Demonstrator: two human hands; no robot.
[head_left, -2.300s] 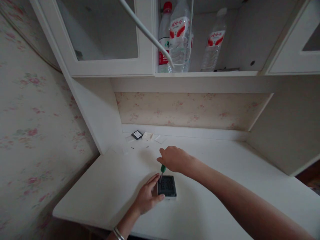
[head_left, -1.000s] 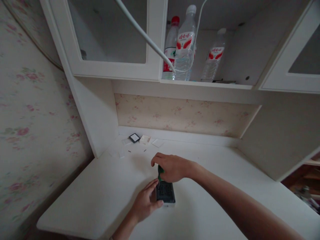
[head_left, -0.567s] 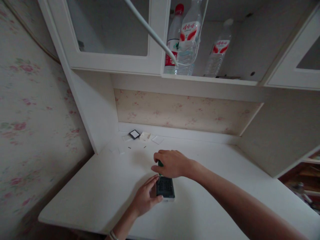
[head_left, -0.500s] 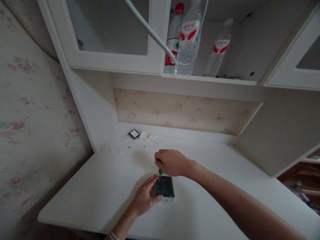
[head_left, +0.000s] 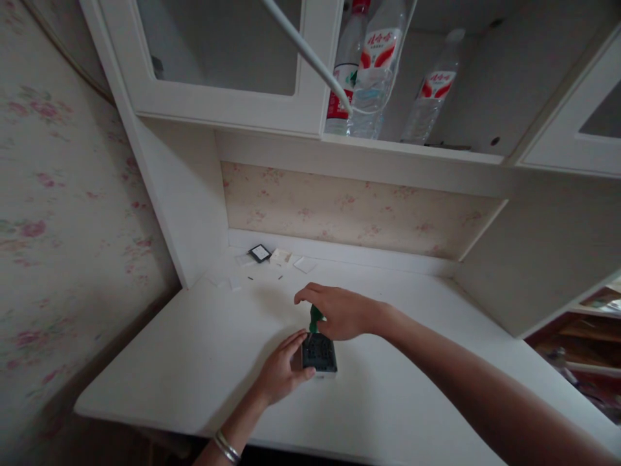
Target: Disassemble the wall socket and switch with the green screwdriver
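A small square box (head_left: 319,355) with a black recessed top and a pale base lies on the white desk; it looks like an electrical socket body. My left hand (head_left: 285,372) grips it from the left, thumb at the near edge and fingers along the far left corner. Over that same corner, my right hand (head_left: 334,312) holds a screwdriver by its green handle (head_left: 315,317), upright with its tip down at the box. The index finger is stretched out, while the thumb side stays on the handle. The tip's exact contact is too small to make out.
Toward the back of the desk (head_left: 194,362) lie a black square frame with a white centre (head_left: 260,253), a cream square part (head_left: 281,257), a clear plate (head_left: 305,265) and two tiny dark pieces. Plastic bottles (head_left: 378,77) stand in the overhead cabinet, with a white cable (head_left: 310,55) hanging before them.
My right hand's fingers have loosened from a closed grasp, showing more of the green handle. The left hand still holds the box. The camera view has shifted slightly.
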